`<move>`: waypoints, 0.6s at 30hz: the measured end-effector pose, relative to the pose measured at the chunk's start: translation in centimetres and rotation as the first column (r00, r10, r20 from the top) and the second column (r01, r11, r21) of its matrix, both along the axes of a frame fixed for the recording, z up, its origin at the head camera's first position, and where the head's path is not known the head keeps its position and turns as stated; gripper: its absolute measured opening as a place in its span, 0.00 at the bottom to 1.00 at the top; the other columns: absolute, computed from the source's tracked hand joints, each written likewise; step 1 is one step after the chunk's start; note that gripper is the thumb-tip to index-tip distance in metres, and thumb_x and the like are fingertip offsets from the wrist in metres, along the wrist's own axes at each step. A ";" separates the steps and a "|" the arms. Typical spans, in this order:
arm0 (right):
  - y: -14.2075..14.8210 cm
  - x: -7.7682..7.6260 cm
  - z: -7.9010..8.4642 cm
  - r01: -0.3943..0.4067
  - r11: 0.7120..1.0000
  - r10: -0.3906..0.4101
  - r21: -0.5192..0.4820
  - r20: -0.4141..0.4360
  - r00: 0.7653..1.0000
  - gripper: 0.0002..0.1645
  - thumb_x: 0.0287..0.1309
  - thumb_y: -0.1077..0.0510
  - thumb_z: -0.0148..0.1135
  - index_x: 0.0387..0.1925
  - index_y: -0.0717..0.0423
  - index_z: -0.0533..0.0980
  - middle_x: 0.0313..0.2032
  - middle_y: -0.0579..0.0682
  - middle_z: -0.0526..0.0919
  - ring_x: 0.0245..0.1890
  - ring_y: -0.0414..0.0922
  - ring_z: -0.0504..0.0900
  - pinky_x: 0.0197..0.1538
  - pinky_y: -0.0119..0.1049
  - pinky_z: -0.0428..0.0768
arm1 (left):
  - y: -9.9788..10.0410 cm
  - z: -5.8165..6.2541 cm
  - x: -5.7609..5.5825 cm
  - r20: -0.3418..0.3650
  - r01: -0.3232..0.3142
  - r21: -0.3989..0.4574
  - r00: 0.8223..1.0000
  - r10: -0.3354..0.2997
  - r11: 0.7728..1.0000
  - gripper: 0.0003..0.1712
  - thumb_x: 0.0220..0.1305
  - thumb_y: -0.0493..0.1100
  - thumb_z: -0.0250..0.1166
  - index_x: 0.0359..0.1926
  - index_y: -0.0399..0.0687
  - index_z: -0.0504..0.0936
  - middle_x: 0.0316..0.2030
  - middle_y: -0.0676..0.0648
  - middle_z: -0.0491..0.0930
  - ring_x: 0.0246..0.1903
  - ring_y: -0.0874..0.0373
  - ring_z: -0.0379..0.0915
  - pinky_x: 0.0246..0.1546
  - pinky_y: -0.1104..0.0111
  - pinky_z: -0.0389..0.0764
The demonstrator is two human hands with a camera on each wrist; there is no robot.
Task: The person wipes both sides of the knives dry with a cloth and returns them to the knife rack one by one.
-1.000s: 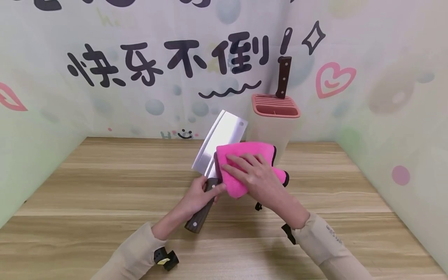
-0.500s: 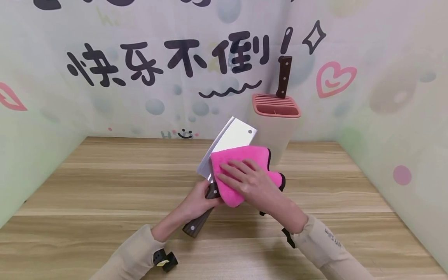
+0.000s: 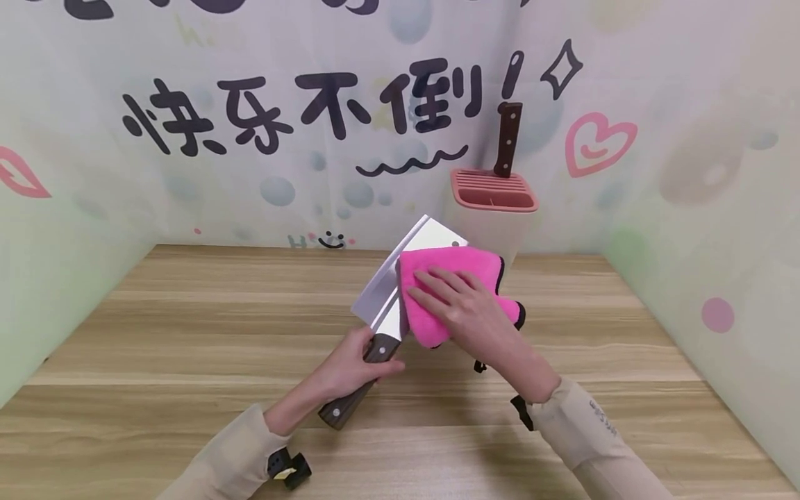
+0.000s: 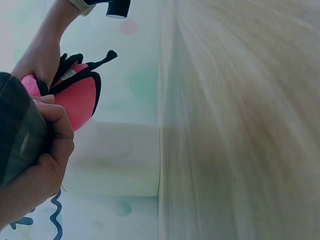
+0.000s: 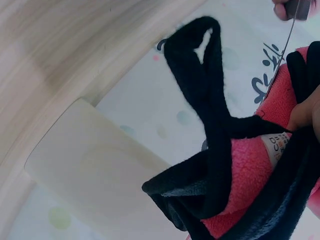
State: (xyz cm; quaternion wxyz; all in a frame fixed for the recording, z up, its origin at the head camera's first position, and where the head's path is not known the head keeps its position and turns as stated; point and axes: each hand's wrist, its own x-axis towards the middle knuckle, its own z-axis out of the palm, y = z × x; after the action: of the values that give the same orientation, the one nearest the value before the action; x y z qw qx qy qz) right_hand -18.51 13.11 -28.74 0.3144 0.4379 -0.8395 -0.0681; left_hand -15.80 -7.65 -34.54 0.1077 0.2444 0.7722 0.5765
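Note:
My left hand (image 3: 350, 361) grips the dark wooden handle of a cleaver (image 3: 375, 292); the blade slants up and to the right, above the table. Fingers curled round the handle show in the left wrist view. My right hand (image 3: 465, 309) holds a folded pink cloth (image 3: 459, 258) with black edging against the blade, its fingers spread over the top. The cloth hides part of the blade. In the right wrist view, the right thumb lies among the folds of the pink cloth (image 5: 250, 165), near a white label and a black loop.
Behind the cloth stands a cream knife block (image 3: 490, 222) with a pink slotted top. One brown-handled knife (image 3: 509, 139) stands upright in it. The wood-grain table (image 3: 187, 333) meets a printed backdrop (image 3: 262, 201) at the back and sides.
The cleaver has shifted slightly right and toward me. The cloth first moved down-left along the blade toward the handle, then back up-right, baring the blade near the handle.

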 end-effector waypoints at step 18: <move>2.0 -1.5 0.0 0.019 0.994 -0.016 -0.110 0.027 1.000 0.38 0.31 0.62 0.74 0.52 0.57 0.73 0.51 0.56 0.75 0.55 0.52 0.69 0.52 0.46 0.71 | -0.8 -0.3 0.5 0.026 0.030 -0.033 0.999 -0.029 0.999 0.12 0.53 0.35 0.63 0.32 0.33 0.67 0.12 0.52 0.67 0.12 0.65 0.64 0.14 0.75 0.66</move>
State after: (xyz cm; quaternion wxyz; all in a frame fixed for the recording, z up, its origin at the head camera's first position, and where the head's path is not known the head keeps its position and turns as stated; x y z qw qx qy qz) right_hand -20.01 15.09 -28.73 0.3266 0.4134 -0.8498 -0.0188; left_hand -15.33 -8.49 -34.83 0.1300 0.2465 0.7766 0.5650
